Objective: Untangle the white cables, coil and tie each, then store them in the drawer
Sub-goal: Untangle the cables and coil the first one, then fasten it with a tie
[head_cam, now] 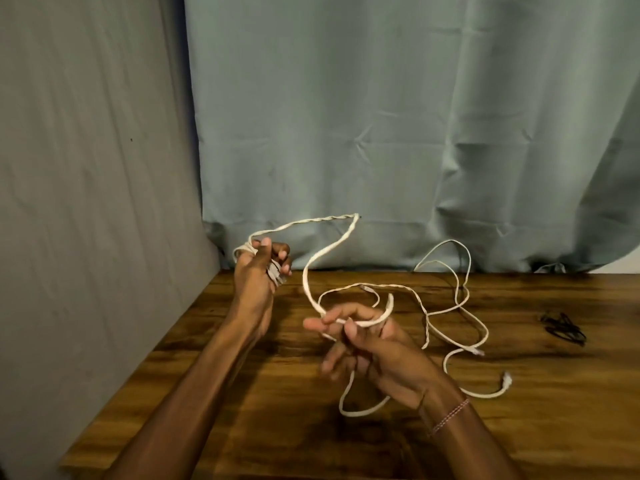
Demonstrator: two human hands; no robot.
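Wooden tabletop (242,393), dark-grained, backed by a pale grey-green curtain (381,116) and a grey wall at left. Item one: white cable (332,249), partly wound; several turns sit around the left hand (258,271), which is raised at the far left and closed on the small coil (242,251). From there the free length arches up and right, then drops toward the right hand (363,344), nearer and lower, which pinches the strand between thumb and fingers. Long axis of the held span: far-left to near-right, hands well apart. Past the right hand the slack trails right across the table, ending in a plug (506,378) at near right. Item two: thinner white cable (446,261), looping at far right and crossing the first; whether they are knotted cannot be told. Item three: black ties (562,329), right edge, untouched. Judgement: winding in progress; next turn carries the right hand's strand toward the left.
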